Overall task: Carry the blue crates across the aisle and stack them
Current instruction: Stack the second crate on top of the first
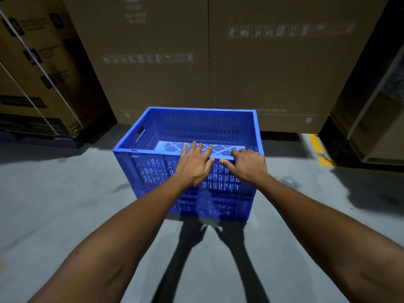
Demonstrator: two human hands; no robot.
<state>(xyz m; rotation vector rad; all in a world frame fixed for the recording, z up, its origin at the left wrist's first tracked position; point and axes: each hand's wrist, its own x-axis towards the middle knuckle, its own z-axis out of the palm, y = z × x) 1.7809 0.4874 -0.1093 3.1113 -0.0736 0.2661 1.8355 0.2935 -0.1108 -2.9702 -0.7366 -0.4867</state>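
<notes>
Straight ahead, tall brown cardboard cartons [273, 73] fill the far side of the scene, printed with rows of handling symbols. More cartons bound with white straps [32, 73] stand at the far left, and a wrapped stack [371, 119] stands at the far right. Beneath them spreads the grey concrete floor [65, 204], patchy and dimly lit.

In the middle of the floor, just in front of the tall cartons, we have two slotted blue crates, one on the other. The upper crate [201, 127] sits squarely on the lower crate [207, 204], and we can see its perforated bottom through the open top. A handle slot [140, 134] shows in its left wall.

Both our bare forearms reach out from the near edge toward the upper crate's near rim. Our left hand [196, 165] lies flat on that rim with fingers straight and spread, the tips reaching past it over the inside; it grips nothing. Our right hand [249, 167] is just beside it on the same rim, thumb stretched left along the outer wall. Its fingers bend at the knuckles with tips on the rim, and we cannot tell whether they hook over it.

Our arms' shadows [218, 248] fall on the floor near the lower crate. A yellow floor marking [317, 143] lies at the far right.
</notes>
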